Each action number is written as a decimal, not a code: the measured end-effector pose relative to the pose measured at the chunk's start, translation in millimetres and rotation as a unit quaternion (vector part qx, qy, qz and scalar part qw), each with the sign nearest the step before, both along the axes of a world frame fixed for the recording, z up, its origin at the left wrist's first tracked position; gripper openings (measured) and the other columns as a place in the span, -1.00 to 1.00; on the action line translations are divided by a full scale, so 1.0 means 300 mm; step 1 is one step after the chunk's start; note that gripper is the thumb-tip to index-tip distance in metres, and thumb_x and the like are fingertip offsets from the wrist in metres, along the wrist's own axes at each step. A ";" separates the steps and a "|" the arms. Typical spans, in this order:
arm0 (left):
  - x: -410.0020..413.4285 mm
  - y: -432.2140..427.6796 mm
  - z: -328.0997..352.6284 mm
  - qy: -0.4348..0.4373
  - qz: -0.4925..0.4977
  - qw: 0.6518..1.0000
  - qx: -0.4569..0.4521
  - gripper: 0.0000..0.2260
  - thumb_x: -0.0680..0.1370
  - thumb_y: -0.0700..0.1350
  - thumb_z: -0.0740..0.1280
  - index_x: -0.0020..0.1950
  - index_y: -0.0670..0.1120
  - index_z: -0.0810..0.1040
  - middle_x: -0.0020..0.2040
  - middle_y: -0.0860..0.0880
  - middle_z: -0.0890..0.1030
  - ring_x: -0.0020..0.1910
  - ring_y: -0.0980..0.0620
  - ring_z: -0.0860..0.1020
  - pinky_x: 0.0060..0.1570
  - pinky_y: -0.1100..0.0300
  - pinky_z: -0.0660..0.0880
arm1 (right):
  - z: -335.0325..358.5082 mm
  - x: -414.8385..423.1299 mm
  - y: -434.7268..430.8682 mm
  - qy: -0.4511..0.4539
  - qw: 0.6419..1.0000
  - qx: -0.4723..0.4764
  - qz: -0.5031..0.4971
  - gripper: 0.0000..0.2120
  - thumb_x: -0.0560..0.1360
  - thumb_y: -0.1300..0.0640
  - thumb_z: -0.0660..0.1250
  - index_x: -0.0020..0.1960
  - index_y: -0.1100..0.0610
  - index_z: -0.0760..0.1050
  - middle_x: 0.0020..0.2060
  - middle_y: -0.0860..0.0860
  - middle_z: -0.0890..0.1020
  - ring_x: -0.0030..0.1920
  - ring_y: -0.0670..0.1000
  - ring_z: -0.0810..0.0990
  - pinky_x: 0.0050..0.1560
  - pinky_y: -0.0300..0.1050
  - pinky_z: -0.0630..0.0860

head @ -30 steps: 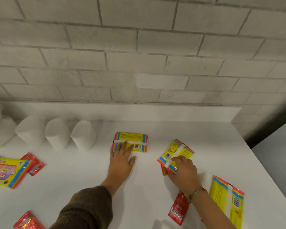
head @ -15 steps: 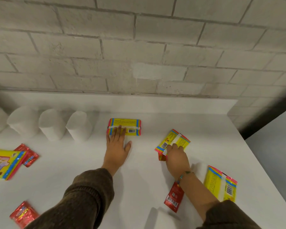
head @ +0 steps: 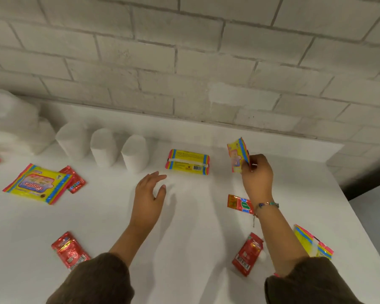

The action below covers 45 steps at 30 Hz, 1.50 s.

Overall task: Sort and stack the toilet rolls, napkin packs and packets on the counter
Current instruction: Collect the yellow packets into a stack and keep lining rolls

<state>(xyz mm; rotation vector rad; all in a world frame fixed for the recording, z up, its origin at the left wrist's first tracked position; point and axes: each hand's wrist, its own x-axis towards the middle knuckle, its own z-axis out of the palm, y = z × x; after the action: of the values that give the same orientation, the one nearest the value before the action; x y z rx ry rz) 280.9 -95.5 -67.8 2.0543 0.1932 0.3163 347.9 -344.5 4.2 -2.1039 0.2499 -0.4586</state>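
Observation:
My right hand point(head: 256, 175) pinches a yellow napkin pack point(head: 238, 155) and holds it upright above the white counter point(head: 184, 216). A second yellow napkin pack point(head: 188, 162) lies flat near the back, barcode side up. My left hand point(head: 148, 199) hovers open just in front and to the left of it, touching nothing. Three white toilet rolls point(head: 134, 155) stand in a row at the back left. Another yellow pack point(head: 38, 183) lies at the left and one more yellow pack point(head: 313, 242) at the right edge. Red packets point(head: 247, 253) lie scattered.
A red packet point(head: 239, 204) lies beneath my right wrist, another red packet point(head: 70, 251) by my left sleeve, and a third red packet point(head: 75, 179) beside the left yellow pack. More white rolls point(head: 11, 123) are heaped at the far left. The counter drops off at the right edge point(head: 360, 227).
My right hand has lifted its yellow pack off the counter and turned it upright, uncovering a red packet. My left hand has come off the back pack and drawn back, fingers spread.

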 end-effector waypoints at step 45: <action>-0.215 -0.455 0.250 0.049 -0.223 0.974 0.003 -0.79 0.58 -0.16 0.22 0.15 0.03 0.56 0.22 0.05 0.56 0.16 0.13 0.48 0.08 0.32 0.32 | -0.090 -0.601 -0.390 0.348 0.930 -0.090 -0.083 -0.44 0.37 0.10 0.31 0.35 0.07 0.26 0.19 0.16 0.40 0.08 0.27 0.52 0.06 0.05 0.52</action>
<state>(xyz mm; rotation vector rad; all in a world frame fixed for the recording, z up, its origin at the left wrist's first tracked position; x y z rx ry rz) 216.3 -231.9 7.1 2.0539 -0.2098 -0.0621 167.5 -461.4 -22.9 -2.3710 0.8241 0.2029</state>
